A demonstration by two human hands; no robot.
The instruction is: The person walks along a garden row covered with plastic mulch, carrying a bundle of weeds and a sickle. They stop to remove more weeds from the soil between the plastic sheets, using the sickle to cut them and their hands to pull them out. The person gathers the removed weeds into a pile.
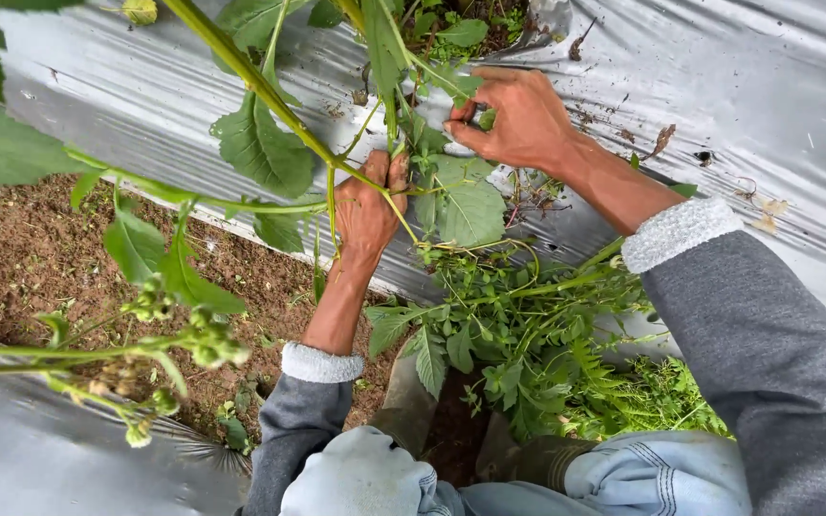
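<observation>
A leafy green plant (pixel 270 143) grows out of a hole in silver plastic mulch sheeting (pixel 709 67). My left hand (pixel 367 208) is closed around the plant's thin stems near their base. My right hand (pixel 518 117) pinches small green shoots and leaves at the top of the same clump, fingers curled on them. Both arms wear grey sleeves with pale cuffs. A long stem with a cluster of small green buds (pixel 174 330) reaches across the lower left.
A heap of pulled green weeds (pixel 537 354) lies by my knees in light jeans (pixel 642 478). Bare brown soil (pixel 21 248) runs between two strips of silver sheeting (pixel 40 449). Dry leaf bits dot the sheeting at right.
</observation>
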